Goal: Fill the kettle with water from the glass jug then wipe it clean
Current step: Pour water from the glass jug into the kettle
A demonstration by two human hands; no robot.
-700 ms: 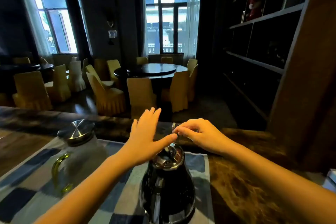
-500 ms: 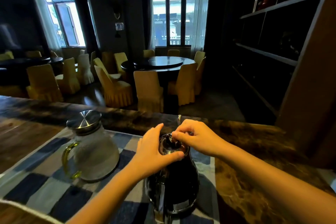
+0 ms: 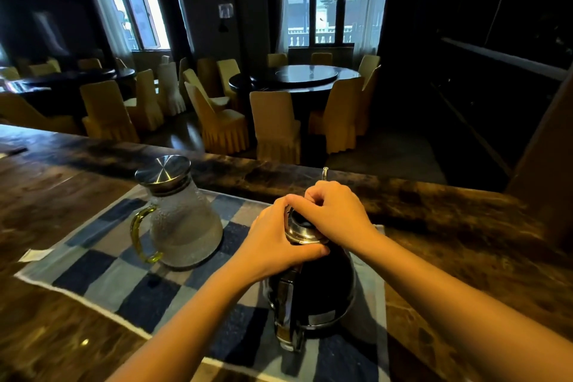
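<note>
A dark, shiny kettle (image 3: 322, 285) stands on a blue checked cloth (image 3: 102, 270), its handle facing me. My left hand (image 3: 276, 239) wraps around the kettle's neck just under the metal lid (image 3: 302, 228). My right hand (image 3: 335, 214) rests on top of the lid with its fingers pinched on the knob, which is hidden beneath them. A thin spout tip (image 3: 325, 172) pokes up behind my right hand. To the left on the same cloth stands the glass jug (image 3: 183, 226), upright, with a steel lid and a yellow-green handle.
The cloth lies on a dark wooden counter (image 3: 449, 226) with a raised far ledge. A small white tag (image 3: 32, 255) lies at the cloth's left edge. Beyond the counter are round tables and covered chairs (image 3: 276, 124). Dark shelving (image 3: 502, 56) rises at right.
My left hand went from open above the kettle to wrapped around its neck. My right hand stayed pinched on the lid. The view tilted down and shifted.
</note>
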